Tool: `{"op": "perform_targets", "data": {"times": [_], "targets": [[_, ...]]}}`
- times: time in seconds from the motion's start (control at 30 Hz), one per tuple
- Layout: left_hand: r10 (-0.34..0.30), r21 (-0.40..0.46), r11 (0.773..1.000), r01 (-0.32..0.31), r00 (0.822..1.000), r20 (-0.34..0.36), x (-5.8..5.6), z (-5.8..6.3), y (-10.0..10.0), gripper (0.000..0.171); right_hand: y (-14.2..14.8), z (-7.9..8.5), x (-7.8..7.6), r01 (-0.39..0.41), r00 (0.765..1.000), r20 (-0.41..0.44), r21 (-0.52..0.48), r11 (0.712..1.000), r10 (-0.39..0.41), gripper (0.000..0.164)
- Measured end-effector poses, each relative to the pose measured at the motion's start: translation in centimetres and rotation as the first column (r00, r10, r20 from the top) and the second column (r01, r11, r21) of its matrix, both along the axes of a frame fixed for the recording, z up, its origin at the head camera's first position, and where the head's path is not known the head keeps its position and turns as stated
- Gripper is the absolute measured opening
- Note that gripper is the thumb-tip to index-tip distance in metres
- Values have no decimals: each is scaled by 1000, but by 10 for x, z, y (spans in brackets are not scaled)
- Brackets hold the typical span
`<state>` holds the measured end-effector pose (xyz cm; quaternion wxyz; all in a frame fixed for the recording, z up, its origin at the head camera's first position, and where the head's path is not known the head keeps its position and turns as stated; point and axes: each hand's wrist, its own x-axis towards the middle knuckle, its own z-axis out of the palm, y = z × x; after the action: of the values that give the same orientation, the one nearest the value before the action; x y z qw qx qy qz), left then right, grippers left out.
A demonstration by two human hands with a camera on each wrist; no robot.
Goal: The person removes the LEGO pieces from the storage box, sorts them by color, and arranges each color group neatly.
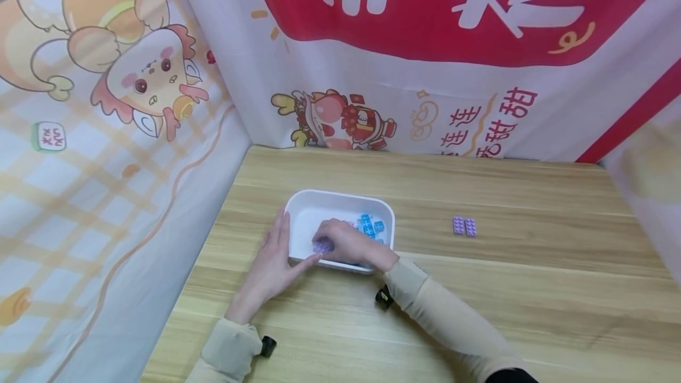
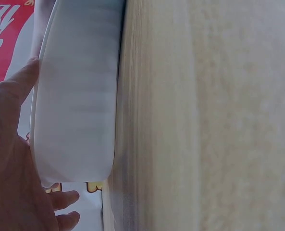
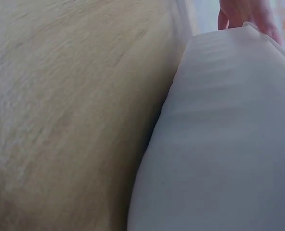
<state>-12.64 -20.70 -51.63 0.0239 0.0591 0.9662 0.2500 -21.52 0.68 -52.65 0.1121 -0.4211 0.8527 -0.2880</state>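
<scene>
A white plastic box point(image 1: 308, 200) stands on the table with small toy building bricks in it. My left hand point(image 1: 269, 262) rests on its left near corner, fingers extended along the left side and thumb on the near rim. In the left wrist view the thumb point(image 2: 24, 79) touches the rim. Inside the box, my right hand point(image 1: 343, 240) curls its fingers at a purple building brick point(image 1: 322, 245), seemingly pinching it; the fingertips are partly hidden. Blue building bricks point(image 1: 368, 226) lie at the box's right end, partly behind the right hand.
Two purple building bricks point(image 1: 459, 226) lie side by side on the wooden table point(image 1: 532, 276), right of the box. Printed cloth point(image 1: 223, 34) hangs behind the table and along its left side. Only the box's outer wall point(image 3: 219, 134) and table surface fill most of the right wrist view.
</scene>
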Motion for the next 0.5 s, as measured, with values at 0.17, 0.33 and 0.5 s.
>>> {"op": "perform_targets", "data": {"times": [0.17,0.33,0.5], "targets": [[0,-4,1000,0,1000,0,0,-1,-1,130,5,-2,-3,-20,1000,-13,18,1000,20,40],[3,-8,1000,-3,1000,-10,0,-2,-1,130,10,7,-6,-64,998,34,77,995,62,43],[-2,1,1000,2,1000,-12,0,-1,-1,130,9,17,-1,-28,997,71,127,992,19,41]]}}
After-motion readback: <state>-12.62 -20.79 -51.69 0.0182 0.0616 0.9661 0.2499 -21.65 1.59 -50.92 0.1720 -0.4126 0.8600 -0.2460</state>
